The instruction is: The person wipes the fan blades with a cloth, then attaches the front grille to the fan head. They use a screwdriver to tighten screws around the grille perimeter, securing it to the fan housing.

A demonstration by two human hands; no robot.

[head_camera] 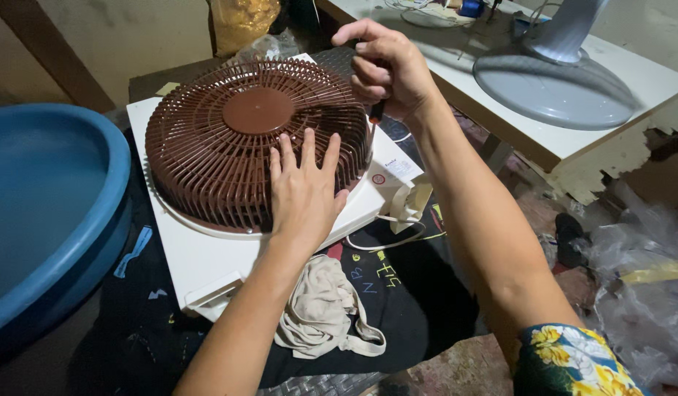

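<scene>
A white square box fan body [200,257] lies flat on a dark cloth, with a round brown grille [229,139] on top. My left hand [302,191] rests flat on the grille's near right side, fingers spread. My right hand [387,70] is closed around a screwdriver [376,111] held upright at the grille's right rim; only a short dark and red part of the tool shows below the fist. A white cord [387,231] and a plug piece [412,202] lie by the fan's right corner.
A large blue tub [53,198] stands at the left. A beige rag [324,308] lies in front of the fan. At the right, a white table [544,139] carries a grey round fan base [555,88]. Plastic bags [639,279] and clutter lie on the floor.
</scene>
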